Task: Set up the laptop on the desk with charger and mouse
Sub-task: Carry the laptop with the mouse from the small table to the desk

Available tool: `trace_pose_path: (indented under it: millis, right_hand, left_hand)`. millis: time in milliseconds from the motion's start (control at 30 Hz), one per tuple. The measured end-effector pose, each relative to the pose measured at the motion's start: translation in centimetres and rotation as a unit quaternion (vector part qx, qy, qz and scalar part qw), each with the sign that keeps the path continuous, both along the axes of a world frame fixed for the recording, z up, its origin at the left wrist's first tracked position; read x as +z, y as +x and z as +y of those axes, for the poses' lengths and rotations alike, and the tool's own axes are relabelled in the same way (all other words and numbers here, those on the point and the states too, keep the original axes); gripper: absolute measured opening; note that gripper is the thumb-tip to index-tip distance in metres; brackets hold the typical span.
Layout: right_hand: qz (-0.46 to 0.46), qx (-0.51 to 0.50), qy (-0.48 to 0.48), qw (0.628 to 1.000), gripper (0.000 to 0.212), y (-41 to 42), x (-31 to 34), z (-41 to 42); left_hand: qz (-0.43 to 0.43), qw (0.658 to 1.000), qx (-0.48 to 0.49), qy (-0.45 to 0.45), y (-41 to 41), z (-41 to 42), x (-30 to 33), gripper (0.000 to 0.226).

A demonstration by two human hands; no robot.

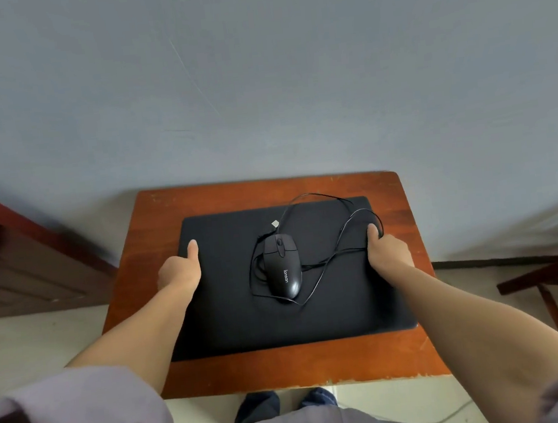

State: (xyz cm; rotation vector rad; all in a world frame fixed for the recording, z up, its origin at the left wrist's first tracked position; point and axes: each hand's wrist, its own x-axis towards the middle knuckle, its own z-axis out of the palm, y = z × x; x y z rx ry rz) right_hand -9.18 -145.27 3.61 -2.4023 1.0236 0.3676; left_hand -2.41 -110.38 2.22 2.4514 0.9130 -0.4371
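Laptop, closed flat black slab (232,305), lies on small red-brown wooden desk (420,355), long axis left-right | gripped at side edges by left hand (179,271) and right hand (389,253), thumbs on top | black corded mouse (282,266) is carried loose mid-lid, nearer neither hand; likely slides if tilted

Both hands (178,273) (389,251) outstretched, thumbs up, gripping.

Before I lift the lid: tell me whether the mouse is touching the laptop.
Touching. In the head view the mouse lies flat on the closed laptop lid, no gap under it, its cable looping across the same surface.
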Motion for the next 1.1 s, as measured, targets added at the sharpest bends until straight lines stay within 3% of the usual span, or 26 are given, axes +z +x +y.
trace_pose_path:
  millis: [367,567,767,1100]
  right_hand:
    - [-0.095,-0.176,-0.013,0.980,0.072,-4.7,2.8,-2.2]
    - [-0.112,-0.353,-0.016,0.929,0.068,-14.8,2.8,-2.2]
    - [-0.104,-0.511,-0.021,0.853,0.067,-28.7,2.2,-1.6]
    - [-0.084,-0.673,-0.039,0.733,0.066,-53.0,1.8,-2.7]
  left_hand:
    - [-0.048,0.978,-0.199,-0.033,4.8,-5.5,3.2,0.069]
    - [-0.048,0.934,-0.352,-0.040,4.0,-12.5,3.6,0.067]
    - [-0.028,0.864,-0.500,-0.051,-3.4,-21.7,3.7,0.064]
    - [0.005,0.759,-0.647,-0.076,-24.8,-36.7,3.6,0.071]
